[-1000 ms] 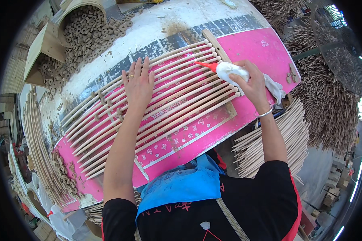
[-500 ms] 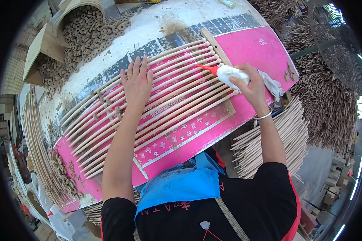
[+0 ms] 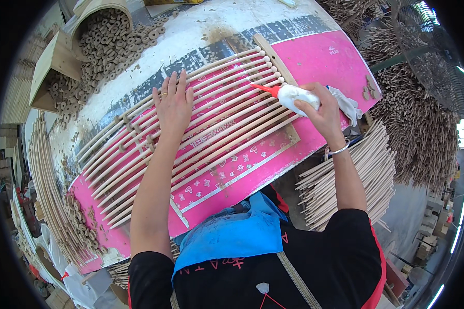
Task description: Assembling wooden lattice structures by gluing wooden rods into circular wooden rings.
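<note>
Head view. Nearest you: blue apron [image 3: 227,226] over a black shirt, forearms reaching up across the pink sheet [image 3: 314,62].

Your right hand [image 3: 323,110] is wrapped around a squeeze bottle [image 3: 293,97], thumb and fingers closed on its body. Your left hand [image 3: 174,110] lies palm down, fingers extended, over the row of pale rods [image 3: 242,105]; nothing is pinched in it. The bottle sits tilted above the rods' right part, red nozzle pointing left. Whether the tip touches wood or hovers just above, you can't tell from up here.

Risks, as judged: too hard a squeeze could flood the gaps between rods and wet the sheet; a dipping wrist could let the nozzle catch a rod and skew the row; an uneven left palm could roll the rods apart.

Looks: bottle white, plump, smooth, with a narrow red cone. Rods slim, light wood, side by side at a slant, knobbed at their right ends near a wooden strip [image 3: 274,59]. Small brown pieces [image 3: 122,148] sit among them, left of your left hand.

Farther: a pale glove [image 3: 348,105] past your right wrist, a rod bundle [image 3: 350,175] beyond the sheet's edge, heaped brown rings [image 3: 105,44] at upper left, a dark fan [image 3: 435,56] at upper right.
</note>
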Motion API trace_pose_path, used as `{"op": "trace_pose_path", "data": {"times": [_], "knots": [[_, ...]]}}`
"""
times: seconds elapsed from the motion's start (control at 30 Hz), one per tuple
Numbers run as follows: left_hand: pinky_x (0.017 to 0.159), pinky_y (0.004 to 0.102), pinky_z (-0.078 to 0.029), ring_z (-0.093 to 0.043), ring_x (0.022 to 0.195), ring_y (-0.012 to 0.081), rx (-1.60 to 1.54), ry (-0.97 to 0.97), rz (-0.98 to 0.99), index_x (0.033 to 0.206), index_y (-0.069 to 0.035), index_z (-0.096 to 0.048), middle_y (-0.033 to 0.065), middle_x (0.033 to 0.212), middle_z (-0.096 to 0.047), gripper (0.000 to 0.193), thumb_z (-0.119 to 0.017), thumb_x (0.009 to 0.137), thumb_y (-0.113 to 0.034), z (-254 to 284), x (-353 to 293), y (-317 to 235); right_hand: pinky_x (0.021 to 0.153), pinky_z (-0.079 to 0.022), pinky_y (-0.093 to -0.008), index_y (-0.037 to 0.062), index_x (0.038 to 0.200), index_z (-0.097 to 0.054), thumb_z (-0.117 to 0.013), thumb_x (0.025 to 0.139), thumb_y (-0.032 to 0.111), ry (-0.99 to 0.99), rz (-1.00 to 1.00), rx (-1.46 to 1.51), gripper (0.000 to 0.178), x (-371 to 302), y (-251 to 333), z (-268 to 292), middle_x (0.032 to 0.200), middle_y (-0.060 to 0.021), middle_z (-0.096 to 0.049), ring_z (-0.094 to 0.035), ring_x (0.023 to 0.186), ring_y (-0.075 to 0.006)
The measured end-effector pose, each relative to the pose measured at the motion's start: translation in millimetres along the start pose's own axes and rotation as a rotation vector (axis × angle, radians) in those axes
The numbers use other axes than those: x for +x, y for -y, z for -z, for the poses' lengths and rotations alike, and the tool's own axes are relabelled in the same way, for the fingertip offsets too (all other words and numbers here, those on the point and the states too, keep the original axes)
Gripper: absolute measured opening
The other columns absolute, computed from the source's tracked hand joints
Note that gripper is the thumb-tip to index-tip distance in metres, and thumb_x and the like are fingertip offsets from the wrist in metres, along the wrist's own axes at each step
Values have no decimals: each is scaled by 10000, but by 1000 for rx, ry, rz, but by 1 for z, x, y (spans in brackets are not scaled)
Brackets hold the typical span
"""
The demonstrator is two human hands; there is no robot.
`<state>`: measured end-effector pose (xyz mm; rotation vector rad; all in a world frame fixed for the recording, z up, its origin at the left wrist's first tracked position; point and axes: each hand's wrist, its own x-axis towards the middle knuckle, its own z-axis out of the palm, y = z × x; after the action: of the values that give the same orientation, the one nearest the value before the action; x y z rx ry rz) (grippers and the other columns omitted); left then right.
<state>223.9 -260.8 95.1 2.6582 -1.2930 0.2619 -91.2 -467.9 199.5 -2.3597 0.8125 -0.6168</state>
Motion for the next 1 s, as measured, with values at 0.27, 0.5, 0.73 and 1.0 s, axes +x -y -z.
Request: {"op": "trace_pose_path", "data": {"times": [0.27,0.5,0.73,1.0], "knots": [[1270,576,-201,-397,1514,280,-26,-26,-6,1603,-200,-431,103,1619,-459,542,-416,1089,-373,2,-1,0,804,-509,-338,17,1109,-686,-811,852,223,-29,39,-71,352,-12,2,7,950,-97,-699,-676,890,-205],[1266,576,-208,-401,1510,274,-26,-31,-9,1598,-197,-438,100,1615,-462,538,-429,1087,-365,3,-1,-1,813,-515,-394,43,1082,-692,-822,826,240,18,-39,7,348,-18,0,7,977,-115,-694,-674,920,-275],[1268,577,-202,-396,1513,273,-12,-18,-5,1606,-199,-424,98,1619,-458,540,-420,1093,-369,2,-2,1,797,-524,-375,39,1088,-685,-824,835,244,-25,-55,18,354,-31,8,14,983,-120,-702,-689,902,-267],[1275,567,-194,-390,1518,267,-11,-4,1,1614,-210,-412,94,1623,-451,544,-417,1094,-373,3,-1,-1,849,-516,-317,16,1144,-683,-816,851,232,16,-85,-15,387,-41,6,13,1014,-90,-707,-673,940,-173]]}}
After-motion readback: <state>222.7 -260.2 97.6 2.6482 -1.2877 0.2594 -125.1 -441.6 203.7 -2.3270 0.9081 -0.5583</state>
